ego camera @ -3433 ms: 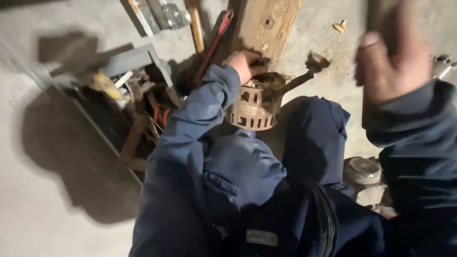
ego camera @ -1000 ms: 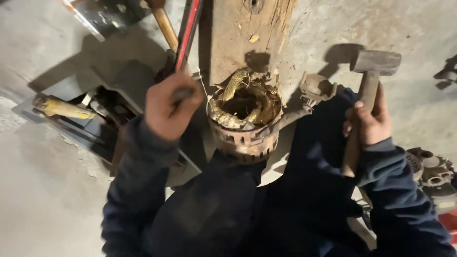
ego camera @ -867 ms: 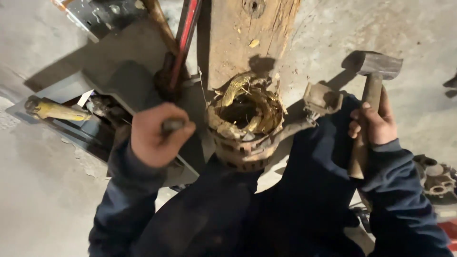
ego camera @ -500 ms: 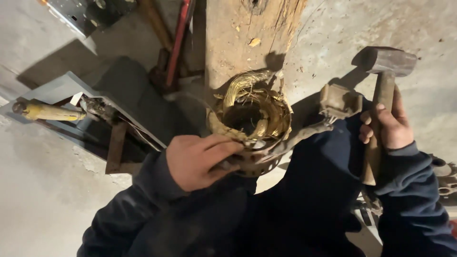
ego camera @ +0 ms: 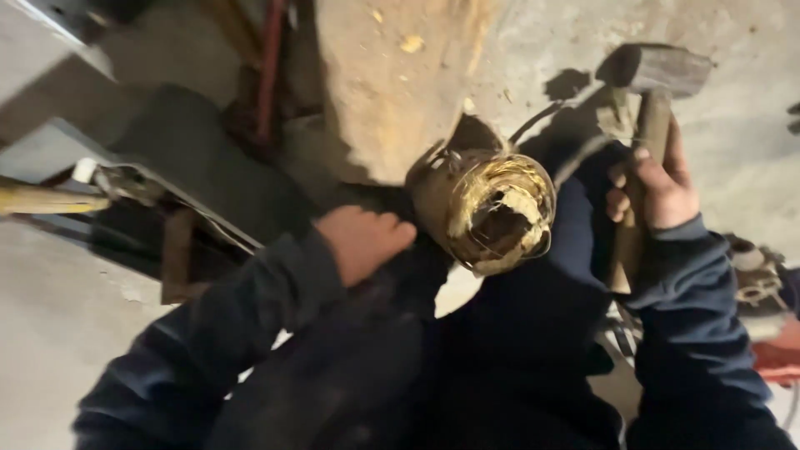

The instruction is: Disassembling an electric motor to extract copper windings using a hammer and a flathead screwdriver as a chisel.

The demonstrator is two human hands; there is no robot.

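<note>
A round metal housing with copper windings (ego camera: 487,212) lies on its side against a worn wooden block (ego camera: 392,83), its open end facing me. My left hand (ego camera: 362,242) is fisted just left of the housing, touching its side; whether it holds anything is hidden. My right hand (ego camera: 654,187) grips the wooden handle of a hammer (ego camera: 650,79), whose steel head stands above the hand, to the right of the housing. My dark blue sleeves and knees fill the lower part of the view.
An open metal toolbox (ego camera: 125,200) with tools and a yellow-handled tool (ego camera: 42,200) sits at the left on the concrete floor. A red-handled tool (ego camera: 268,67) leans behind the block. More motor parts (ego camera: 754,279) lie at the right edge.
The housing has tipped from upright onto its side, its opening now facing me. My left hand came down from the toolbox side to the housing. The hammer stays raised in my right hand.
</note>
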